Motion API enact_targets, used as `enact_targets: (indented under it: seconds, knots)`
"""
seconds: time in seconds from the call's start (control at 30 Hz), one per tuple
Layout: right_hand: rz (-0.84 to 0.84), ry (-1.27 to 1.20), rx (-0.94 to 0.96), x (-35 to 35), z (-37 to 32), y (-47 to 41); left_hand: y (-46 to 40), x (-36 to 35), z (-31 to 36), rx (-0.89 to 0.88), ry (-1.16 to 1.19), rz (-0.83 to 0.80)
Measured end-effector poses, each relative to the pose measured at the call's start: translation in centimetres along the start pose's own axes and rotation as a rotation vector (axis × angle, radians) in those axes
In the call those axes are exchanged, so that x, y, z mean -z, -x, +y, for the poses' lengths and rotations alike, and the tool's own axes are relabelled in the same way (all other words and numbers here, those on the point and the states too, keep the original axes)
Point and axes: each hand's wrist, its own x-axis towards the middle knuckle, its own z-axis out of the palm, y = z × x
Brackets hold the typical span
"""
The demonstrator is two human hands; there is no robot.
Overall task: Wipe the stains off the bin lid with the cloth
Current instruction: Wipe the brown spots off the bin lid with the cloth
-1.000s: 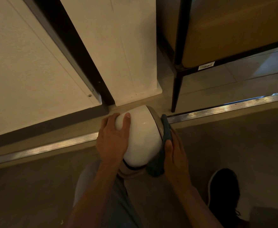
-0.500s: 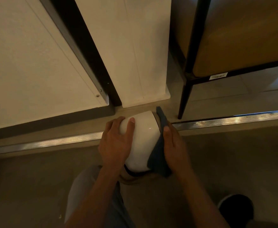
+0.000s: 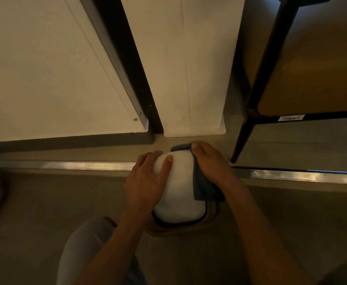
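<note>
A small bin stands on the floor in front of me, topped by a white domed lid (image 3: 179,190) with a dark rim. My left hand (image 3: 145,182) lies flat on the lid's left side, fingers curled over the top, steadying it. My right hand (image 3: 209,163) presses a dark blue cloth (image 3: 203,186) against the lid's right and far side. The cloth wraps over the far edge and hangs down beside the bin. No stains show on the lid in this dim light.
A metal floor strip (image 3: 65,165) runs left to right just behind the bin. White panels (image 3: 189,68) and a dark door frame stand close behind it. A black chair leg (image 3: 242,138) with a tan seat above is at the right. My knee (image 3: 82,249) is below.
My right hand has slid the cloth from the lid's right side forward to its far top edge. The left hand keeps its hold. My view has shifted closer to the wall.
</note>
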Motion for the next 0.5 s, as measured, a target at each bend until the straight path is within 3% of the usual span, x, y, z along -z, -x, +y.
enact_targets:
  seconds: [0.17, 0.27, 0.37, 0.5]
  knots:
    - [0.310, -0.044, 0.066, -3.9, 2.4, 5.8, -0.1, -0.2, -0.2, 0.014, -0.017, 0.018]
    - [0.395, 0.013, 0.105, -5.3, 3.5, 7.4, 0.1, -0.3, -0.1, 0.003, -0.045, 0.049]
    - [0.310, 0.053, 0.174, -3.7, 2.5, 5.4, 0.0, -0.2, 0.1, 0.022, -0.057, 0.073]
    - [0.033, 0.362, 0.279, -1.5, -0.5, -0.3, 0.1, -0.1, 0.2, 0.029, -0.046, 0.038]
